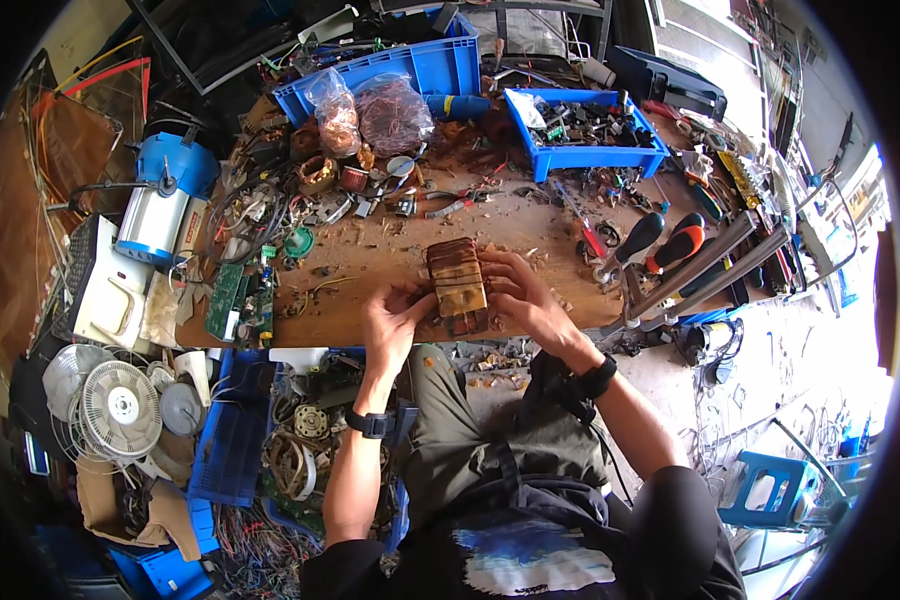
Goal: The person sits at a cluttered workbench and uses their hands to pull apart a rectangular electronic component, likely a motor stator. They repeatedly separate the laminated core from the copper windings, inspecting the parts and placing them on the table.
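Between my hands, above the near edge of the wooden bench (370,310), is a brown, block-shaped transformer coil (456,285). Its upper part is dark and reddish, with lighter amber wrapping below. My left hand (395,312) grips its left side with the thumb and curled fingers. On the opposite side, my right hand (523,296) has its fingers along the coil's edge. Parts of the fingertips are hidden behind the coil. Pliers with red handles (460,203) lie farther back on the bench, among scraps and small metal parts.
A blue tray of small parts (585,165) stands at the back right. Screwdrivers with dark and orange handles (678,243) stand near metal bars at the right. Green circuit boards (238,300) lie at the left edge. A blue stool (770,490) is on the floor.
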Available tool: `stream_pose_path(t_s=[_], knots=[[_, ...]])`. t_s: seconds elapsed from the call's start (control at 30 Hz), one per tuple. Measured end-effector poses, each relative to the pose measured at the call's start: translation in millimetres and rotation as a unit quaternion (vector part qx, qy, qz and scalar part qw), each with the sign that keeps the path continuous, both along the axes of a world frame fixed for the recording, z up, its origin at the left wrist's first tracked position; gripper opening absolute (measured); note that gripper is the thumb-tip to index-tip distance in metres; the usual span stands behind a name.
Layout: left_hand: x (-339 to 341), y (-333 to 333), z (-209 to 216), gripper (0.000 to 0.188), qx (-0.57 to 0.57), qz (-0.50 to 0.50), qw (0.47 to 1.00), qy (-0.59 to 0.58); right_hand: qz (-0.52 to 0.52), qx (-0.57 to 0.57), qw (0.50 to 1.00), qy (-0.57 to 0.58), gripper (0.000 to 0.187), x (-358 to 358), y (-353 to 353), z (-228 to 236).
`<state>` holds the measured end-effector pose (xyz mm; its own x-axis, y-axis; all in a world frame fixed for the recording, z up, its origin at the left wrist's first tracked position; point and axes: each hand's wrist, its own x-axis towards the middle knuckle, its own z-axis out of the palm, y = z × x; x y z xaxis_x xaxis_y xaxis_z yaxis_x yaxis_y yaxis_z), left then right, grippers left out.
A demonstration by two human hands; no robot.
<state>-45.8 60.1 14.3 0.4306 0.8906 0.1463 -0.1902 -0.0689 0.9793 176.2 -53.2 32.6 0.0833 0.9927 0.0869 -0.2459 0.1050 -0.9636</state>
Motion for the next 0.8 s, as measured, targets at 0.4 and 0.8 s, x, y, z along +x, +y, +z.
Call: stream_pose_path(t_s=[0.4, 0.8], knots=[[-24, -44, -28, 0.036, 0.019, 0.102, 0.994, 0.026, -0.093, -0.021, 0.993, -0.073, 0.037, -15, 2, -24], [-8, -24, -25, 0.026, 0.069, 0.008, 0.995, 0.070, -0.119, -0.003, 0.923, -0.365, 0.031, 11, -10, 46]])
